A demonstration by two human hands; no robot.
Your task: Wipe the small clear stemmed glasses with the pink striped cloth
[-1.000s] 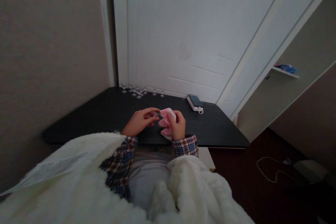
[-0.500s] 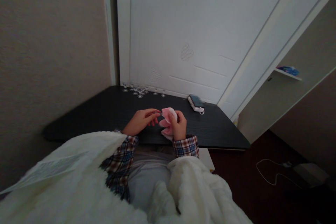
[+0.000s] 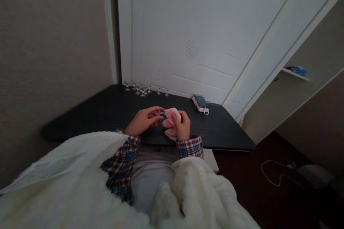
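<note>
While the person sat at the black table (image 3: 107, 111), both hands were raised together just above its near edge. The left hand (image 3: 142, 120) was pinched by its fingertips around a small clear glass (image 3: 161, 112), which pointed toward three o'clock; the item was too small to make out in detail. The right hand (image 3: 183, 127) was curled around a pink cloth (image 3: 170, 118), bunched in the fist, with folds showing above and below the fingers. Cloth and glass met between the two hands; the glass end lay against the upper fold of the cloth.

From the hands, at eleven o'clock, a cluster of clear stemmed glasses (image 3: 138, 88) stood along the far edge of the table, well apart from the hands. At one o'clock a flat dark device (image 3: 200, 102) with a white loop at its end lay near the far edge. A white door (image 3: 188, 25) rose behind the table. At three o'clock a wall shelf (image 3: 294, 73) carried a blue item, and at four o'clock a white cable (image 3: 271, 175) lay on the dark floor.
</note>
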